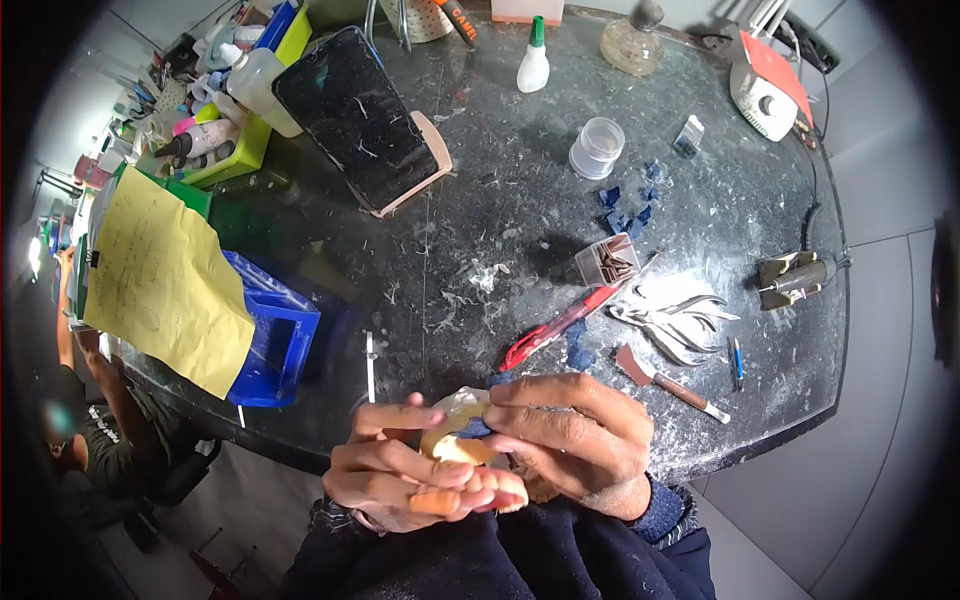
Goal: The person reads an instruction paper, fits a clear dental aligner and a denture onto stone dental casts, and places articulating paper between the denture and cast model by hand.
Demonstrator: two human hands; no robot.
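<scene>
My left hand (395, 475) is closed round a cream plaster dental cast (455, 443) just above my lap, at the table's front edge. My right hand (580, 435) is closed too, its fingertips pinching a dark blue wax-like piece (474, 429) against the cast. A pinkish-orange curved piece (508, 490) shows by my left fingers; what it is I cannot make out. Beneath my right hand a tan, rough-edged object (537, 485) is mostly hidden. Beyond my hands lie a red pen (545, 335) and blue scraps (578, 350).
Pliers (675, 322) and a brown-handled knife (680, 390) lie right. A clear box of brown strips (608, 262) and a round clear container (597, 148) stand farther back. Left are a propped phone (355, 110), a blue bin (280, 340) and yellow paper (165, 280). Another person (120, 430) sits far left.
</scene>
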